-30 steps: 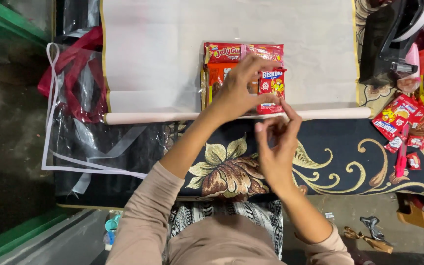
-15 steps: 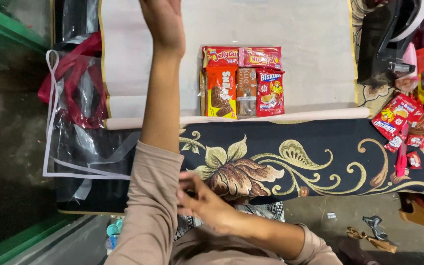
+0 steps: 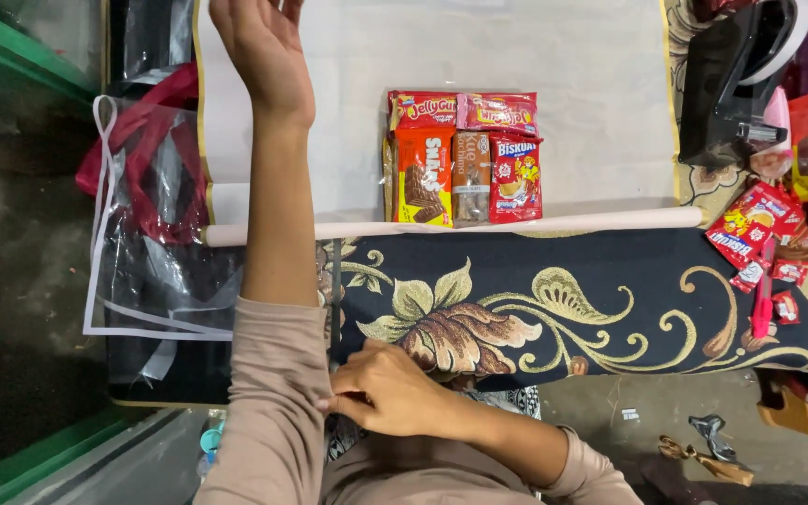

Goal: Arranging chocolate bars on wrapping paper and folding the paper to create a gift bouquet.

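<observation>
Sleeve (image 3: 268, 411): beige, on the left upper arm, at the near edge of the counter; the right hand's fingers (image 3: 353, 404) are pinched shut on its cloth.
Counter (image 3: 610, 309): covered by a dark cloth with gold and brown flowers.
Paper sheet (image 3: 572, 65): pale, spread over the far half of the counter, its near edge curled into a roll.
Clear bag (image 3: 156, 271): plastic with red handles, hanging off the counter's left end.
Left hand (image 3: 264, 56): arm stretched straight out over the paper sheet, wrist high. The fingers run out of view at the top, so I cannot tell whether they are open or closed.
Tape dispenser (image 3: 736, 84): black, far right.
Snack packets (image 3: 465, 159): red and orange, in a tight block on the paper sheet, well clear of both hands.
Right hand (image 3: 395, 388): folded across the body, knuckles up.
Step in hand: likely adjusting the sleeve.
That calls for: a firm pinch and a straight left arm.
</observation>
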